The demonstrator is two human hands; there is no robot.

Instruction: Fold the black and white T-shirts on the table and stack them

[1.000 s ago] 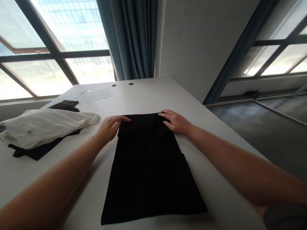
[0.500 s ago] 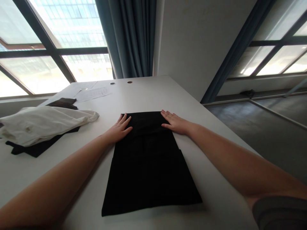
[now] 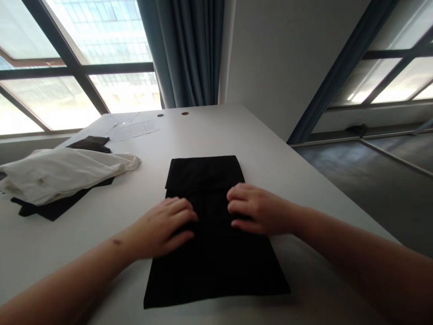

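Observation:
A folded black garment lies flat on the white table in front of me, its far end turned over into a raised flap with a crosswise edge. My left hand is over the garment's left side, fingers half bent and the thumb apart from them. Over the right side is my right hand, a little farther away, with curled fingers and a separate thumb. I see no cloth gripped in either hand. Whether the fingertips touch the fabric I cannot tell.
To the left, a white cloth lies crumpled over black fabric, with a dark brown piece behind it. Printed papers rest at the back of the white table, near two round holes. A blue curtain hangs beyond.
Both hands have left the garment's far corners and come back toward me, their flat fingers now bent. The far flap of the garment is uncovered.

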